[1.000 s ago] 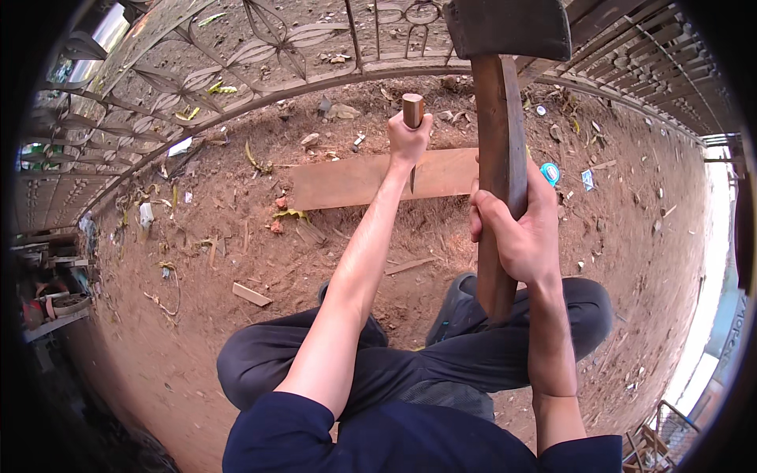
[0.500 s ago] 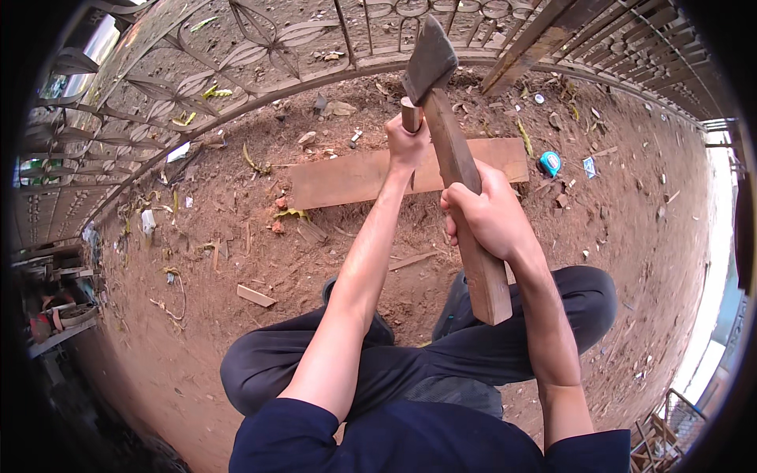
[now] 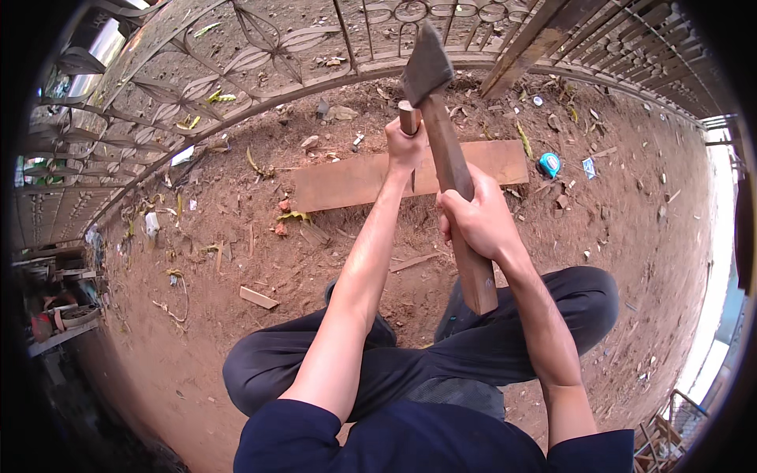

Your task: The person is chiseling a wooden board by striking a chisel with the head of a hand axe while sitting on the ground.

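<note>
My right hand point(image 3: 482, 214) is wrapped round the thick wooden handle of a hatchet point(image 3: 451, 150). Its dark metal head point(image 3: 426, 66) points away from me, just above and beside the top of a chisel's wooden handle point(image 3: 408, 115). That chisel stands upright in the closed fingers of my left hand point(image 3: 405, 147), and part of its narrow blade shows below the fist. Under both hands a flat wooden board point(image 3: 347, 183) lies across the ground. The contact between chisel tip and board is too small to make out.
A blue tape measure point(image 3: 550, 164) lies past the board's right end. Ornate metal fencing point(image 3: 292, 75) curves along the far side, with a wooden post point(image 3: 524, 51) leaning there. A small wood offcut point(image 3: 259, 297) and scattered litter lie on the dirt. My bent knees flank the near side.
The hatchet has shifted slightly left, its butt end moving a little away from me along with my right hand. The chisel and my left hand have stayed nearly in place.
</note>
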Tool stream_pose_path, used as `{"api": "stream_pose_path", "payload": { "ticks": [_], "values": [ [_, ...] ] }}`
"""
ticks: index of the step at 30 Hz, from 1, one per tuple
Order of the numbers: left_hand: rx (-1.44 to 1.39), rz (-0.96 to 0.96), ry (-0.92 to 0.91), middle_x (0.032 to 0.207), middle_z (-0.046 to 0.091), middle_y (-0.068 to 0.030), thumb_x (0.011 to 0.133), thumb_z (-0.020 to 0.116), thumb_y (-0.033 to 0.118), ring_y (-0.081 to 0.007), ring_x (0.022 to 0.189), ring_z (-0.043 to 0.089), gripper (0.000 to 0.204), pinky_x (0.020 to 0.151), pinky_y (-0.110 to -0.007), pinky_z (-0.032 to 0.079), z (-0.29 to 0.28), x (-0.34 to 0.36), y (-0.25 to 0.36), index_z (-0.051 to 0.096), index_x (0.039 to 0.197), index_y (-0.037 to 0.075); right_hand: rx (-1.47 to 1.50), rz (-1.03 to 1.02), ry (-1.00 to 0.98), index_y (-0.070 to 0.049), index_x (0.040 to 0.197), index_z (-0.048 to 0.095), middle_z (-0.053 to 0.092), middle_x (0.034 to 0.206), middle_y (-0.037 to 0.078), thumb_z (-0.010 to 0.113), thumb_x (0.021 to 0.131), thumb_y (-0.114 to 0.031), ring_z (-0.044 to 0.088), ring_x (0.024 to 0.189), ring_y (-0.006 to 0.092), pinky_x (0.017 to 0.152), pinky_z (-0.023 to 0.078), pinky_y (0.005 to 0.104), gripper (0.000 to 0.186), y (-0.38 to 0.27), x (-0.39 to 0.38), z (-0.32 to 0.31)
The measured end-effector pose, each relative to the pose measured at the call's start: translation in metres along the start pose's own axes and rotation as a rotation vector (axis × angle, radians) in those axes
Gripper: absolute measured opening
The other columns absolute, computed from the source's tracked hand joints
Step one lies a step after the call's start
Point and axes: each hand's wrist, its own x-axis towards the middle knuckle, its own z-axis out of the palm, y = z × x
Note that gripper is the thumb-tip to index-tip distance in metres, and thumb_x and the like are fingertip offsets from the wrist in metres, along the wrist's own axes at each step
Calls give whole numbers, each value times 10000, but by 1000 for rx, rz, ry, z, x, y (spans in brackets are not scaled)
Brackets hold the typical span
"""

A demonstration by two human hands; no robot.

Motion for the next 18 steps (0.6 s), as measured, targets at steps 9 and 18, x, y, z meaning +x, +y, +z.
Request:
{"api": "stream_pose_path", "payload": {
  "ticks": [9, 18],
  "values": [
    [-131, -213, -47, 550, 471, 31, 853, 641, 13, -44, 434, 435, 243, 373, -225, 306, 3, -3, 18, 508, 655, 61, 465, -431, 51, 36, 1112, 479, 577, 871, 85, 509, 766, 112, 594, 721, 131, 654, 513, 280, 355, -13, -29, -21],
    [-107, -747, -3, 525, 457, 24, 838, 596, 146, -65, 392, 391, 169, 359, -242, 249, -5, 47, 19, 554, 702, 55, 516, -436, 2, 48, 1043, 497, 575, 766, 106, 517, 838, 34, 569, 621, 151, 570, 511, 307, 206, -11, -48, -42]
  ]
}}
